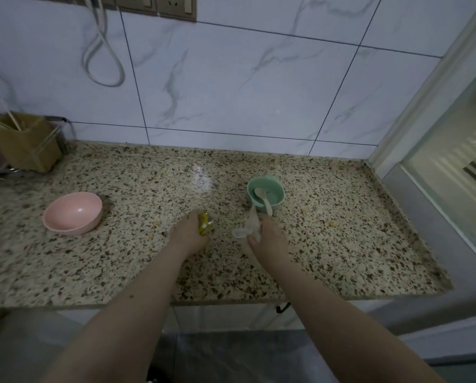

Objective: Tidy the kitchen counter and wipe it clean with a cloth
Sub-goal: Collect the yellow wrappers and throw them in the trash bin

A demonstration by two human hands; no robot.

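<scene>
On the speckled granite counter, my left hand grips a crumpled yellow wrapper near the middle. To its right, my right hand pinches a clear, whitish plastic wrapper that lies partly on the counter. Just behind that hand stands a green bowl with a pale spoon in it. A pink bowl sits empty at the left. Small crumbs are scattered over the counter, and a white powdery smear lies behind the hands.
A brown utensil holder with chopsticks stands on a rack at the back left. A white cable hangs from wall sockets on the tiled wall. A window frame bounds the counter at the right.
</scene>
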